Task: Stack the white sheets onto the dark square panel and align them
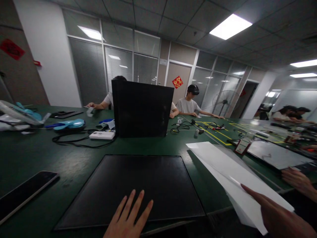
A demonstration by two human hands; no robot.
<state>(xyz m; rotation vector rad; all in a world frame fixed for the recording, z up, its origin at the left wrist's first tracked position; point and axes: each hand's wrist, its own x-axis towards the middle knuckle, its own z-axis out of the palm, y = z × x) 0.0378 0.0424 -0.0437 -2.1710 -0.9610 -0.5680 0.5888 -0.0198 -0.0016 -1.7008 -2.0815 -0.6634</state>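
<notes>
The left hand [127, 218] lies palm-down with its fingers a little apart, gripping nothing, over the near part of a flat black panel [148, 175]. Whether the whole palm presses on it cannot be told. The panel spreads ahead of that hand and to both sides of it, on the green bench [84, 158].

The right hand [279, 215] is closed on white paper [220, 162], thumb on top, other fingers hidden. The paper reaches forward and leftward from the thumb, slanting past the panel's right side.

The paper looks light, floppy and easy to crease, best held by opposite edges. The panel seems stiff, thin and perhaps slippery; its outer rim looks the safest hold, sparing the face.

Beyond the left hand stands a large black box [143, 110]; left of it lies a phone [27, 195].
</notes>
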